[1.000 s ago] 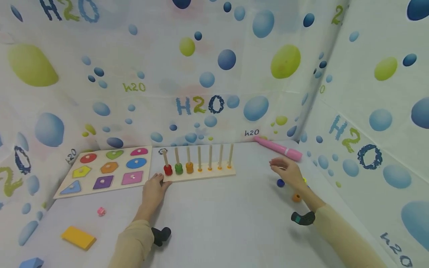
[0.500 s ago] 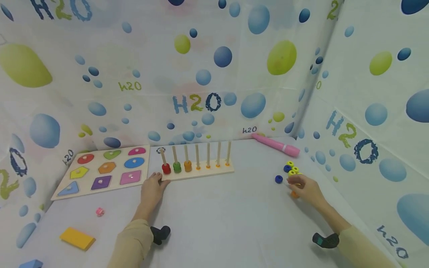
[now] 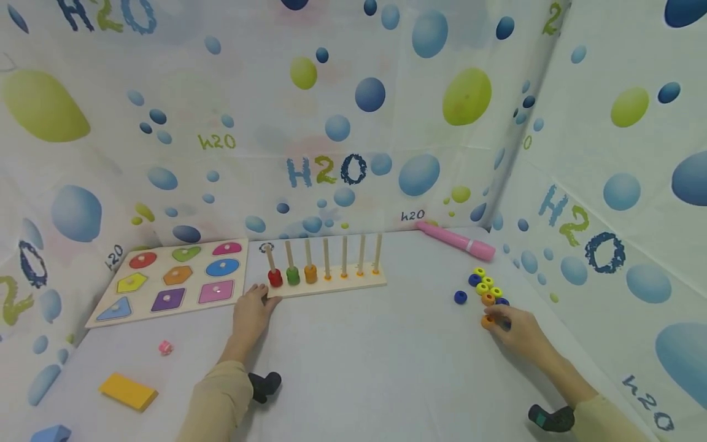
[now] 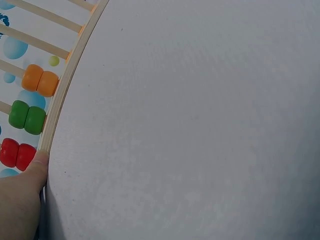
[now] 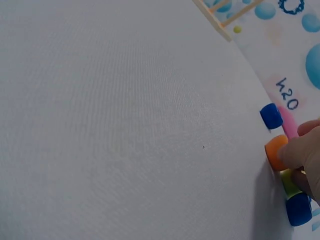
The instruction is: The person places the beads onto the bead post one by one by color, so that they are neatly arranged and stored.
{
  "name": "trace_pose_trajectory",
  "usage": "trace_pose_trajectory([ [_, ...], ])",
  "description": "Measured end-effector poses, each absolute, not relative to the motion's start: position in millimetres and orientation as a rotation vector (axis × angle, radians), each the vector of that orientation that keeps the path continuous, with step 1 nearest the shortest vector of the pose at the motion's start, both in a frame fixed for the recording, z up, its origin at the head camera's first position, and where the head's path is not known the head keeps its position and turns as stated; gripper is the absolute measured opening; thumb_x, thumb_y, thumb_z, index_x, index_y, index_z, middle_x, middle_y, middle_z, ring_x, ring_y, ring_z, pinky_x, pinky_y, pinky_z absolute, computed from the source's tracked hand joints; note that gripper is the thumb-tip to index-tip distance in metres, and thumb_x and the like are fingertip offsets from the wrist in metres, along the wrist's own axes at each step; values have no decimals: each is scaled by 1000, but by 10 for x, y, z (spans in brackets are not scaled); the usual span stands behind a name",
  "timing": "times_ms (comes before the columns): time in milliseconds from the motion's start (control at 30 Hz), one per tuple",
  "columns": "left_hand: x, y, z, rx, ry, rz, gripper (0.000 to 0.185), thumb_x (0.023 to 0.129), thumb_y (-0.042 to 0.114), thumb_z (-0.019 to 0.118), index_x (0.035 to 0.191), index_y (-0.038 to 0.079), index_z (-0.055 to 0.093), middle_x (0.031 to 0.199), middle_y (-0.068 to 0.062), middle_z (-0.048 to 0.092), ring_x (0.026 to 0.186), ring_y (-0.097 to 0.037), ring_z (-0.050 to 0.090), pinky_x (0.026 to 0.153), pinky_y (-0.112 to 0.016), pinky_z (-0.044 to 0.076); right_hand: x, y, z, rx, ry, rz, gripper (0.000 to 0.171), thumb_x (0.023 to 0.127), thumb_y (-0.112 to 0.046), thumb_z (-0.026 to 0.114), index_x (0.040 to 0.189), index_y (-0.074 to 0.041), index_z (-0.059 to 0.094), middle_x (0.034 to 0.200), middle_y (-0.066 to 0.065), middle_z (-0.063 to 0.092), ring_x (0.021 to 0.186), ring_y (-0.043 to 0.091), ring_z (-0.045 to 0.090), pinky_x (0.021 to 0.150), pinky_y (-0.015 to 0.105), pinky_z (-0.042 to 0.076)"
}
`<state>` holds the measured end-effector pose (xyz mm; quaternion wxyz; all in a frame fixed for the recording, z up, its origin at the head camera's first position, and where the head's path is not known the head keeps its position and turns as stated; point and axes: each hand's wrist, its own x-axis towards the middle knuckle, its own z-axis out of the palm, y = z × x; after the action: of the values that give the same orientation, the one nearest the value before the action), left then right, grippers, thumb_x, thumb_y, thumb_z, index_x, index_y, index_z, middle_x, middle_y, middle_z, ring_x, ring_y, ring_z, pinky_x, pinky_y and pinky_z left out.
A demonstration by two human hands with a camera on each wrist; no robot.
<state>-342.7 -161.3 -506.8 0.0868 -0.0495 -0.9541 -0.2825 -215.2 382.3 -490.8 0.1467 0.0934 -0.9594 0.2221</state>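
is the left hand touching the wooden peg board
Touching. In the left wrist view a finger of the left hand presses against the corner of the peg board, no gap between them; the head view shows the same.

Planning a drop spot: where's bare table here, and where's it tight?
Biggest free patch: mid-table, between the peg board and the near edge, bounded by the left hand and right hand. Also bare between the peg board and the pink pen. Crowded: the beads at the right hand, and the near-left corner by the yellow block.
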Motion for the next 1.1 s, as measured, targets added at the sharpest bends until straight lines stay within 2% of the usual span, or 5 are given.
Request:
trace_pose_trajectory([
  [233, -3418, -1592, -5054, -147, -2835, -837, 52, 88, 23, 68, 124, -11, 54, 129, -29, 50, 126, -45, 40, 103, -55, 33, -2154, 3839, -4933, 347, -2729, 557, 29, 75, 3, 75, 103, -2, 68, 96, 7, 69, 90, 25, 65, 78, 42, 56],
  [367, -3413, -1594, -5047, -136, -2835, -841, 52, 88, 24, 69, 125, -11, 54, 130, -29, 50, 127, -44, 39, 103, -54, 34, -2182, 3816, -4899, 292, -2730, 645, 25, 79, 0, 73, 103, -3, 67, 98, 6, 69, 88, 22, 65, 77, 37, 57],
  [533, -3407, -1601, -5045, -136, -2832, -832, 52, 88, 24, 69, 124, -11, 54, 129, -29, 50, 127, -45, 40, 103, -55, 33, -2308, 3732, -4799, 260, -2665, 813, 25, 82, -1, 71, 106, -3, 65, 100, 9, 69, 91, 25, 66, 77, 33, 56],
  [867, -3424, -1605, -5072, -183, -2821, -810, 50, 88, 23, 68, 122, -12, 55, 127, -29, 52, 125, -45, 42, 103, -56, 34, -2833, 3233, -4510, 495, -2507, 1036, 30, 80, 7, 68, 109, 1, 62, 102, 13, 68, 93, 26, 66, 76, 34, 56],
  [1100, -3421, -1620, -5090, -156, -2806, -809, 50, 87, 24, 69, 120, -11, 57, 125, -28, 54, 124, -44, 43, 103, -55, 34, -3352, 2662, -4148, 560, -2407, 1041, 35, 84, -1, 69, 118, -3, 59, 107, 11, 67, 98, 24, 65, 82, 31, 55],
])
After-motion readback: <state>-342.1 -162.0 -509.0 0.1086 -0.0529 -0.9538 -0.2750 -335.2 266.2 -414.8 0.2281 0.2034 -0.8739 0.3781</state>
